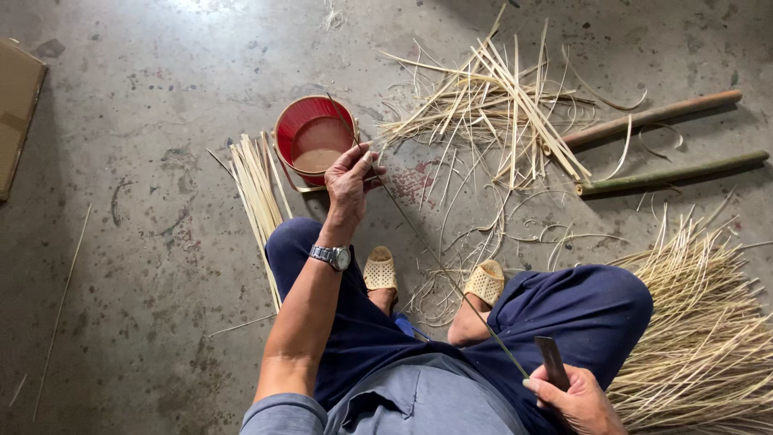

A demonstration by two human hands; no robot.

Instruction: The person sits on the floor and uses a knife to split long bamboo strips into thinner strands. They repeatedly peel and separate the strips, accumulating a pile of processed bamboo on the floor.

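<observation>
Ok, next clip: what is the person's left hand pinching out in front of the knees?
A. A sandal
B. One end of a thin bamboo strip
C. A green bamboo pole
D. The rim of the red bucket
B: the left hand pinches the far end of a thin bamboo strip that runs back to the right hand, which also holds a flat blade; the red bucket stands just beyond, seemingly untouched.

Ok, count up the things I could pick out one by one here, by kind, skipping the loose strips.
Bamboo poles: 2
Red buckets: 1
Sandals: 2
Wristwatches: 1
Blades, in the right hand: 1
Cardboard pieces: 1
Total: 8
</observation>
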